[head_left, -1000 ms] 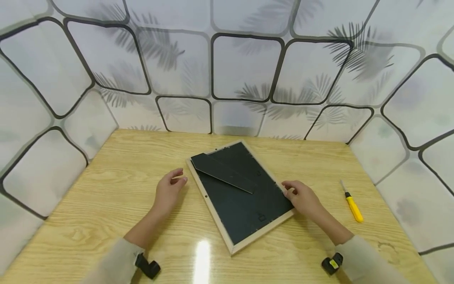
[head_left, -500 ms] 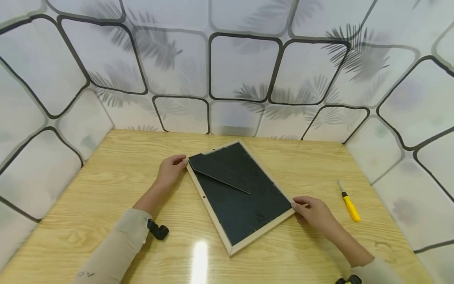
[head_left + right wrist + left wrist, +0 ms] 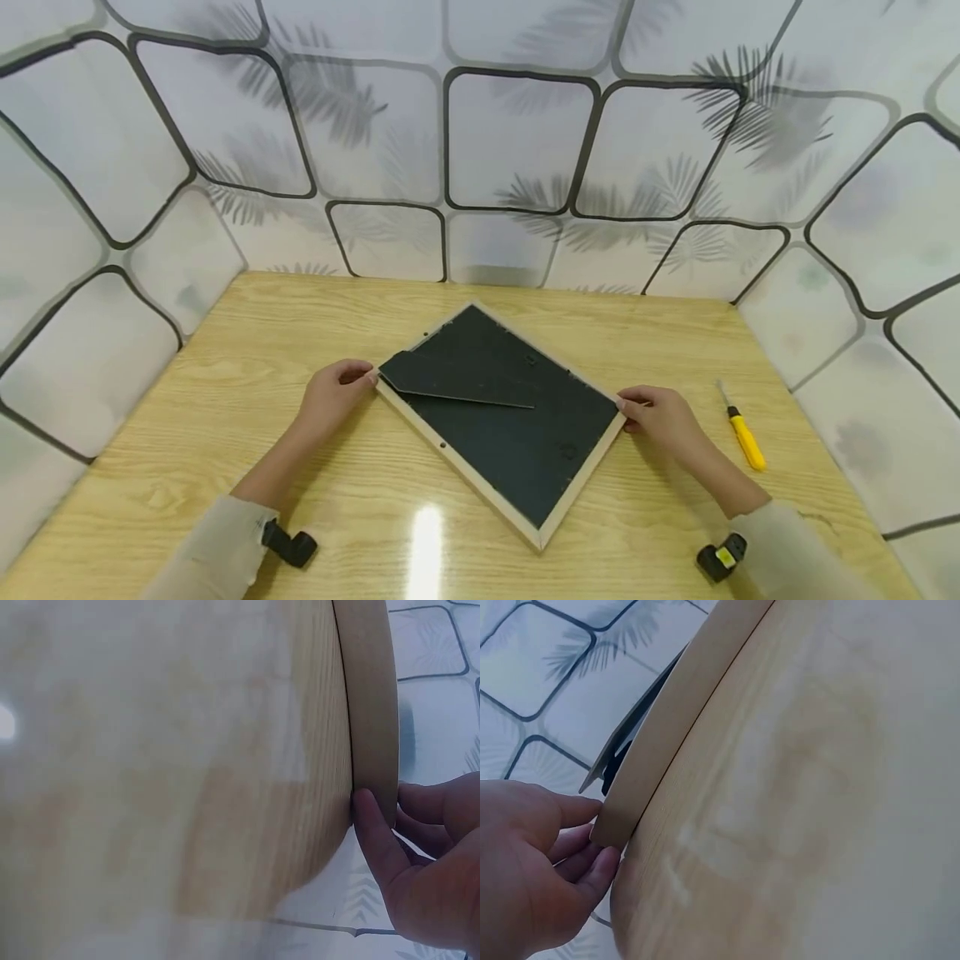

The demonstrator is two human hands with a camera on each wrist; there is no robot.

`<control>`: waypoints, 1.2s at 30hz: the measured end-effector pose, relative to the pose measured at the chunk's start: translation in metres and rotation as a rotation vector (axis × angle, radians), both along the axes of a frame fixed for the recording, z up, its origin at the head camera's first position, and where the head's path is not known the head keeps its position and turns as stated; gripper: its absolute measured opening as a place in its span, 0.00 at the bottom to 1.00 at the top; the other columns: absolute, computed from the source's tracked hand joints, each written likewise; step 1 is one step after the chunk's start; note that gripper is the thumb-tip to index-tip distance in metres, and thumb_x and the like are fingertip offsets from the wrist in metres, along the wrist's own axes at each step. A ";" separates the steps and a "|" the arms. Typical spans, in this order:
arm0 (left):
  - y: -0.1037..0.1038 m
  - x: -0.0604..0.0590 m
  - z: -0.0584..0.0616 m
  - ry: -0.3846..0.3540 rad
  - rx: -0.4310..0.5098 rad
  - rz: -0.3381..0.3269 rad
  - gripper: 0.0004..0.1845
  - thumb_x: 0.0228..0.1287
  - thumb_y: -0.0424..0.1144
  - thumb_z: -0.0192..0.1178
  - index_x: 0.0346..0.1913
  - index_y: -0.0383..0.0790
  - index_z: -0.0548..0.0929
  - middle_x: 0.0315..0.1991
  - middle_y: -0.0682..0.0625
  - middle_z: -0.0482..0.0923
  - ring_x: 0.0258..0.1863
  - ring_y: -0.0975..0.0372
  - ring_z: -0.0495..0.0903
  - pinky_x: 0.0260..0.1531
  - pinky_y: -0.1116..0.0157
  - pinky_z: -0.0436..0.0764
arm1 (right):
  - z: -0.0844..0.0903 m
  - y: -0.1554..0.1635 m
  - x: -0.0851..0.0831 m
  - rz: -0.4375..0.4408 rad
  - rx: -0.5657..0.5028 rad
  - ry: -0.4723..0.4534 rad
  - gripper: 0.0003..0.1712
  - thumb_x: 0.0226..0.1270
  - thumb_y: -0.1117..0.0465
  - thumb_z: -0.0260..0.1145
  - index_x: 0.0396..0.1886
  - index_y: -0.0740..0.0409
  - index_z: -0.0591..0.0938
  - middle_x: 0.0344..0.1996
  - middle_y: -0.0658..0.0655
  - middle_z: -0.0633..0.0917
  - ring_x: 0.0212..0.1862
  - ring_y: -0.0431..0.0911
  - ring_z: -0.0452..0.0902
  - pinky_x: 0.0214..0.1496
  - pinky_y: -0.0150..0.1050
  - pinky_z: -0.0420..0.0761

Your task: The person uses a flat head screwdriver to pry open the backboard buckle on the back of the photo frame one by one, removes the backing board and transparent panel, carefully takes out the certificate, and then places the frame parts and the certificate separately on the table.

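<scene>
Right now I have a pale wooden picture frame with a black backing board (image 3: 517,433) lying face down on the light wood-grain tabletop (image 3: 225,417), turned so its corners point toward me and away like a diamond. My left hand (image 3: 330,400) grips the frame's left corner, fingers curled round the wooden edge; the left wrist view shows fingertips (image 3: 604,862) tucked under that corner. My right hand (image 3: 663,421) pinches the right corner, thumb (image 3: 371,825) pressed against the frame's side in the right wrist view. A black easel stand flap (image 3: 450,379) lies across the backing, lifted slightly at its left end. A yellow-handled screwdriver (image 3: 742,433) rests on the tabletop just beyond my right hand, not touching it.
</scene>
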State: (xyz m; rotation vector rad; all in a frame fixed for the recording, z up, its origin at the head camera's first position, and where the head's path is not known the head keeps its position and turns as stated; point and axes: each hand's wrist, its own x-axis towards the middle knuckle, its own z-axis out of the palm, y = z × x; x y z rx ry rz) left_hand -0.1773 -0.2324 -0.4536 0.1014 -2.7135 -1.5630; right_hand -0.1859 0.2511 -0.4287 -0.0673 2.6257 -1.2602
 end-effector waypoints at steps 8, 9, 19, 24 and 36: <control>-0.001 0.048 0.010 -0.101 0.011 0.006 0.18 0.69 0.46 0.65 0.52 0.36 0.83 0.48 0.44 0.84 0.44 0.60 0.81 0.42 0.66 0.79 | -0.006 -0.002 -0.034 0.005 0.052 0.089 0.20 0.79 0.59 0.58 0.60 0.68 0.80 0.50 0.67 0.85 0.41 0.45 0.84 0.42 0.37 0.84; 0.001 0.053 0.011 -0.116 0.010 0.008 0.18 0.68 0.46 0.66 0.51 0.36 0.83 0.47 0.45 0.84 0.43 0.60 0.81 0.41 0.66 0.79 | -0.007 -0.002 -0.038 0.000 0.057 0.100 0.20 0.79 0.58 0.59 0.60 0.68 0.80 0.49 0.66 0.85 0.41 0.45 0.84 0.42 0.37 0.84; 0.015 0.086 0.015 -0.206 0.024 0.047 0.14 0.63 0.45 0.70 0.42 0.37 0.83 0.39 0.49 0.83 0.37 0.61 0.78 0.37 0.67 0.77 | -0.008 -0.013 -0.062 -0.059 0.070 0.136 0.23 0.78 0.53 0.59 0.62 0.65 0.80 0.53 0.66 0.85 0.51 0.56 0.81 0.50 0.45 0.82; 0.021 0.095 0.018 -0.210 0.020 0.026 0.14 0.61 0.44 0.72 0.40 0.36 0.83 0.35 0.49 0.82 0.34 0.61 0.76 0.33 0.68 0.75 | -0.009 -0.016 -0.068 -0.066 0.057 0.150 0.23 0.79 0.53 0.58 0.63 0.65 0.80 0.55 0.68 0.83 0.54 0.58 0.80 0.54 0.50 0.81; 0.015 0.062 0.014 -0.139 0.070 -0.027 0.14 0.70 0.42 0.64 0.51 0.36 0.83 0.41 0.47 0.84 0.39 0.60 0.81 0.40 0.66 0.79 | -0.002 -0.026 -0.066 -0.010 0.216 0.223 0.25 0.79 0.54 0.57 0.64 0.67 0.77 0.58 0.69 0.81 0.57 0.62 0.78 0.55 0.56 0.80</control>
